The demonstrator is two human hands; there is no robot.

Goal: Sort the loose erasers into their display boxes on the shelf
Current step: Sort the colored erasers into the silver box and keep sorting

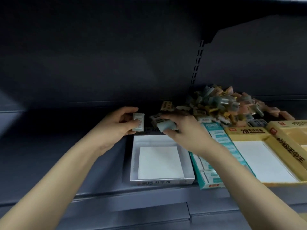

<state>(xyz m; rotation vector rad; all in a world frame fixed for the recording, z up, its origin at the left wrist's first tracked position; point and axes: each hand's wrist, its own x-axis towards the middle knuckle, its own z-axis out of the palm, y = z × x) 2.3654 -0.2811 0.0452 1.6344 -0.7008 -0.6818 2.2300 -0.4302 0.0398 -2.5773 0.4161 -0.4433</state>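
Above the empty white display box [162,163], in the head view, the left hand [118,124] pinches a wrapped pale eraser [138,122] upright between thumb and fingers, barcode readable, likely to match it; the right hand [181,130] curls round a greyish eraser [166,126] at the edge of the loose pile [232,105], ready to drop in

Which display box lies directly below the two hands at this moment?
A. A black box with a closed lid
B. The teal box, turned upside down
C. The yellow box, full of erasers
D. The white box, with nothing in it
D: the white box sits open under the left hand and the right hand, showing only its bare white bottom, while each hand holds a wrapped eraser above its far edge.
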